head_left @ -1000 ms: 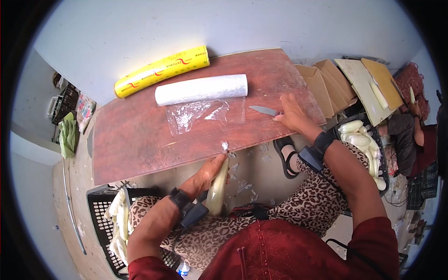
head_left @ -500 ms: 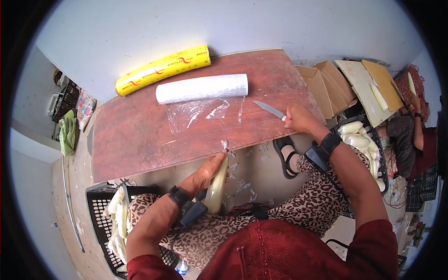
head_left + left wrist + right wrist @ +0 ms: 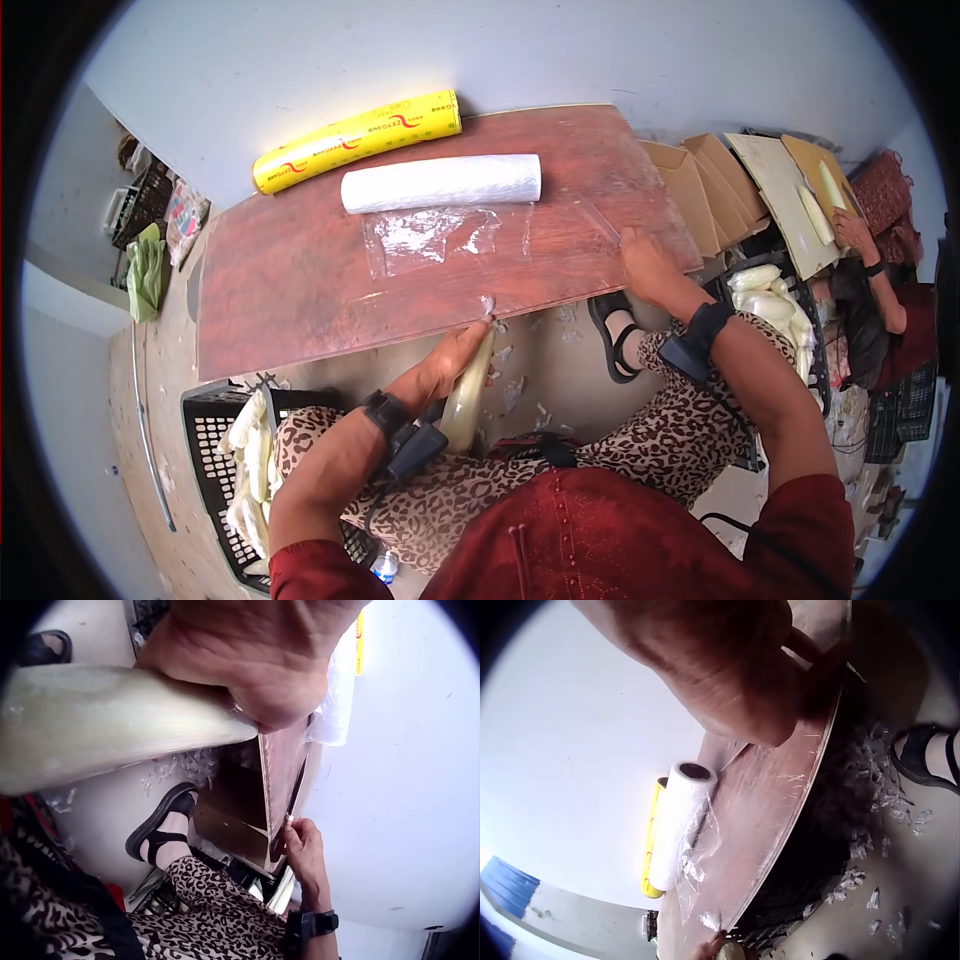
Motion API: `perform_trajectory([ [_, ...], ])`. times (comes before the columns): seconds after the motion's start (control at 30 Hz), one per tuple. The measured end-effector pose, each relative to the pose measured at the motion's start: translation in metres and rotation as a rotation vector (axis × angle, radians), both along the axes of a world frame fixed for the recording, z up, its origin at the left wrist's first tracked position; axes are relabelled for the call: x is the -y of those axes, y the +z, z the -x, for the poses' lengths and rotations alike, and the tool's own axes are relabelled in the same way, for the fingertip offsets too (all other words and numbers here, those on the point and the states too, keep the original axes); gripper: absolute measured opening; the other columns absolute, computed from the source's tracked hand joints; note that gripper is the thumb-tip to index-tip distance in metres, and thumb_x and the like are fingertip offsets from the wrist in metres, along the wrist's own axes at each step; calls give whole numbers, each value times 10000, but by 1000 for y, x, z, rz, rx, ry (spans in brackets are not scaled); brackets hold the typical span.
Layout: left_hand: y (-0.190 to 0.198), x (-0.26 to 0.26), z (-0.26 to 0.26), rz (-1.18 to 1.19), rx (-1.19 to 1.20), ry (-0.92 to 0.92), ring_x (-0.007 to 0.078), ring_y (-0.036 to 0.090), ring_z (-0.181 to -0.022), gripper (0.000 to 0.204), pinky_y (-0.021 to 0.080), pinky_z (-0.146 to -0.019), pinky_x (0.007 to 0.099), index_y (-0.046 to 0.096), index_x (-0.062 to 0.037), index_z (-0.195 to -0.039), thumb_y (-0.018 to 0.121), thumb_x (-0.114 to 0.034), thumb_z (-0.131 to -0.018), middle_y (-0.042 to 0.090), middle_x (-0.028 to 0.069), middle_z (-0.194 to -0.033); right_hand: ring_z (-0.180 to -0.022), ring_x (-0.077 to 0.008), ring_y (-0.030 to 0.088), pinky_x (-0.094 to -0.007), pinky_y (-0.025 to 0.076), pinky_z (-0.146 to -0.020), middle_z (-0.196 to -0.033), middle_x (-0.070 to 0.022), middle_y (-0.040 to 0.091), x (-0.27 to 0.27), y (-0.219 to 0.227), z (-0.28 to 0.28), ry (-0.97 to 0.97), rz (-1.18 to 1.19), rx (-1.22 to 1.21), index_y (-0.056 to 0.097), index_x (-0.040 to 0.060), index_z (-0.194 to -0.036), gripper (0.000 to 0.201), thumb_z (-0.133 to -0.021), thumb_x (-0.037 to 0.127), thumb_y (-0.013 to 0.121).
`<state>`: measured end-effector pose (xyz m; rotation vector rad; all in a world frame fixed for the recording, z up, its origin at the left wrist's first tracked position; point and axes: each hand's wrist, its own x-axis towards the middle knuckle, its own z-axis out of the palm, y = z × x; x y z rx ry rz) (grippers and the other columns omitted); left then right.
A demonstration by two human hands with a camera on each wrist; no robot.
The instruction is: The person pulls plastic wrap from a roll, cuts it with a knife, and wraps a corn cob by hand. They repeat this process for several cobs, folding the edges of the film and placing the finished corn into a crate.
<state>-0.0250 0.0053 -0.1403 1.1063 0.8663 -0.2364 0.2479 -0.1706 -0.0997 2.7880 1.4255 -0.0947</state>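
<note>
My left hand grips the upper end of a long pale-green vegetable below the table's front edge; its twisted clear film tip pokes up at that edge. In the left wrist view the vegetable extends from under the hand. At the table's right side, my right hand holds a knife, its blade looking thin and pointing up-left over the tabletop. The right wrist view shows that hand hiding the handle. Behind lies a white film roll with loose film in front.
A yellow roll lies along the back of the red-brown table. Crates of pale vegetables stand at lower left and right. Cardboard leans at right; another person's hand is beyond. Film scraps litter the floor.
The right hand has turned with the knife, whose blade now shows narrower and nearer the tabletop. The left hand keeps its grip. The other person's hand has moved to the leaning board.
</note>
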Motion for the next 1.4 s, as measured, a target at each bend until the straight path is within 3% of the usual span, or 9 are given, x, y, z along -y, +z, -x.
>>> perform_trajectory([
  [0.07,0,-1,1,2,13,-18,234,612,-656,532,542,-572,358,500,-27,-1048,485,-542,-913,580,125,-802,-952,-437,592,-488,492,-839,-1043,-272,575,2,-8,0,-12,-33,55,501,-37,-1040,234,-827,52,547],
  [0.17,-2,-5,3,8,40,-73,230,619,-665,534,550,-580,360,499,-26,-1039,483,-545,-916,587,127,-803,-909,-446,589,-490,486,-800,-990,-267,580,-1,-12,0,-104,-201,-102,485,-17,-1046,213,-852,57,531],
  [0.27,-2,-4,3,-12,74,-76,227,622,-666,545,553,-586,356,501,-27,-1033,480,-558,-913,594,135,-811,-901,-462,575,-492,471,-760,-952,-267,581,-10,5,24,119,-558,-239,442,13,-1072,211,-883,71,514],
  [0.37,2,-3,1,-3,52,-67,227,623,-662,556,553,-590,349,505,-27,-1029,471,-570,-912,600,142,-812,-891,-473,566,-501,458,-726,-940,-264,579,-21,31,69,159,-489,-552,403,36,-1075,206,-900,75,504],
  [0.47,6,-3,2,-7,52,-83,228,622,-657,562,551,-591,350,507,-28,-1029,463,-576,-916,602,142,-805,-877,-449,580,-477,468,-708,-976,-240,583,-26,13,94,434,-530,-592,399,58,-1127,264,-902,58,536],
  [0.7,-2,-5,3,-7,77,-94,223,616,-641,571,544,-576,349,509,-29,-1032,457,-586,-917,601,141,-793,-832,-467,592,-511,472,-698,-903,-265,594,-39,2,112,446,-311,-594,387,10,-1001,173,-883,56,506],
  [1.0,4,-4,2,-16,107,-97,218,611,-628,538,535,-557,342,507,-25,-1029,448,-551,-930,599,140,-781,-821,-441,579,-472,452,-673,-905,-244,563,-41,-12,113,487,-212,-509,381,10,-1030,217,-866,3,523],
  [1.1,3,-3,3,-24,110,-85,219,611,-629,525,536,-558,344,507,-26,-1026,450,-540,-933,599,137,-772,-898,-471,585,-517,463,-744,-939,-281,591,-42,-8,115,454,-189,-563,404,-6,-1001,177,-842,9,480],
  [1.4,-4,0,2,87,41,49,240,606,-617,475,540,-585,357,518,-37,-1005,436,-501,-940,598,135,-760,-889,-477,593,-510,472,-737,-928,-301,594,-44,-6,116,438,-108,-552,395,-33,-978,185,-811,-32,473],
])
